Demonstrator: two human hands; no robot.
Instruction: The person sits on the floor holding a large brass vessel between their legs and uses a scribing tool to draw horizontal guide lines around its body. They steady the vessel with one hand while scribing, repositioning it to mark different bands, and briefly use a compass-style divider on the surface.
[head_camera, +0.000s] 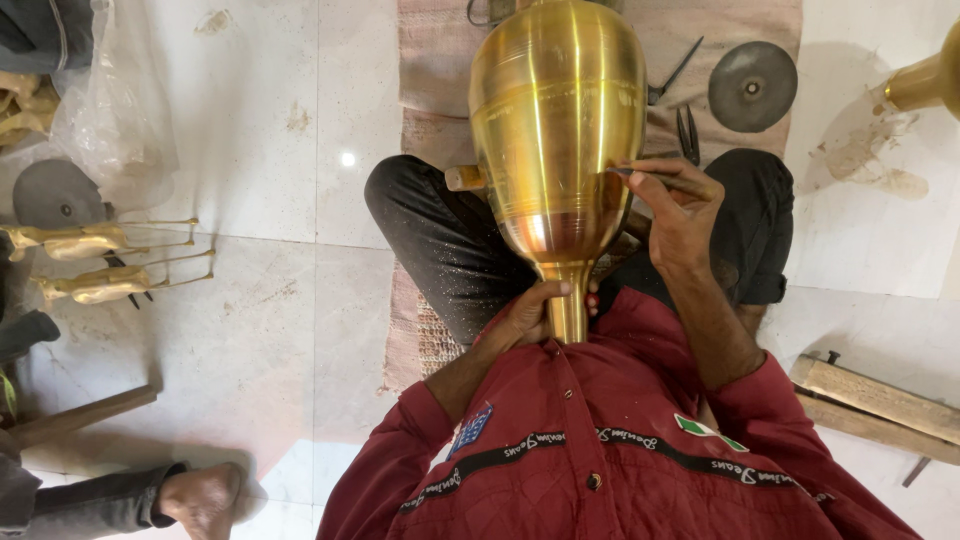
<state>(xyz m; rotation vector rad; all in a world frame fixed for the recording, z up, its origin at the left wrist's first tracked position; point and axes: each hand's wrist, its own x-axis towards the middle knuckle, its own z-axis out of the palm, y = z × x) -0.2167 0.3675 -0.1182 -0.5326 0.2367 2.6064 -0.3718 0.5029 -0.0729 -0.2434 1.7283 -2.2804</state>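
Gripping narrow neck of one brass vase (557, 130), left hand (527, 315) clenched around it; vase rests on our lap. Right hand (680, 210) pinches thin metal tool (655, 178) against vase side. We count two grey discs (752, 86), two brass figures (95, 262), one clear plastic bag (110, 110) upper left.

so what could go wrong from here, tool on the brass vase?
1. The right hand presses a thin tool against the polished brass vase; a slip might scratch it.
2. The left hand has only the narrow neck in its grip, so the heavy body could roll off the lap.
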